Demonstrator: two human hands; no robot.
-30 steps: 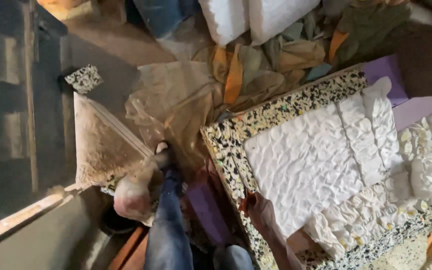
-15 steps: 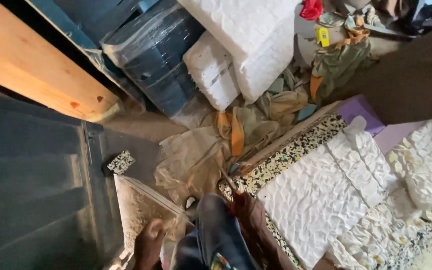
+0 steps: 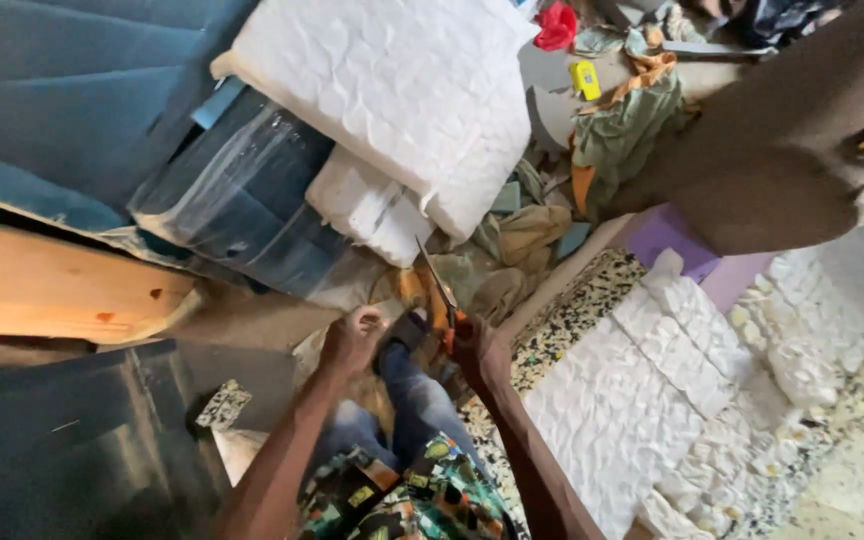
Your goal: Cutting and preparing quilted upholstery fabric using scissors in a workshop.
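My right hand (image 3: 480, 352) grips a pair of orange-handled scissors (image 3: 439, 291), blades pointing up and away over the cloth scraps. My left hand (image 3: 349, 341) is closed in a fist just left of my jeans-clad knee (image 3: 414, 398), and nothing shows between its fingers. Both forearms reach forward from the bottom of the view. To the right of my right hand lies a speckled foam slab (image 3: 574, 312) with white quilted padding (image 3: 632, 400) on top.
A large white quilted cushion (image 3: 392, 90) and a blue plastic-wrapped cushion (image 3: 242, 200) lie ahead. A wooden board (image 3: 52, 285) is at the left, crumpled fabric scraps (image 3: 512, 240) in the middle, a purple sheet (image 3: 677, 240) and a brown surface (image 3: 782, 150) at the right.
The view swung upward and both my arms came into sight. My right hand now holds the scissors up in front of my knee; earlier only one hand showed low by my leg.
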